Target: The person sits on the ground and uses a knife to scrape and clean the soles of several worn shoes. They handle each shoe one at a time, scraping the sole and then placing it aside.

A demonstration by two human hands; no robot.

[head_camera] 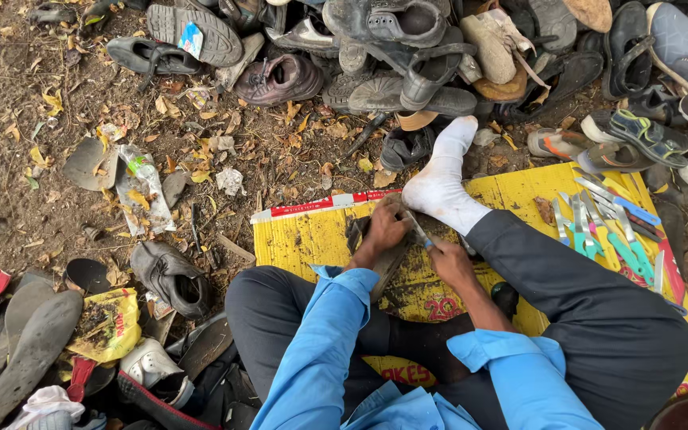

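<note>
Left hand [385, 229] clamps a dark sole piece [384, 259] on the yellow board [312, 239]. Right hand [449, 263] is closed on a blue-handled blade [420, 231], mid-trim; the edge looks unfinished.

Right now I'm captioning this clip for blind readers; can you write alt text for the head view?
Seated on a yellow board, a person's left hand steadies a dark shoe sole while the right hand works it with a small blue-handled tool. Worn shoes are heaped on the leaf-strewn ground; hand tools lie to the right.
</note>
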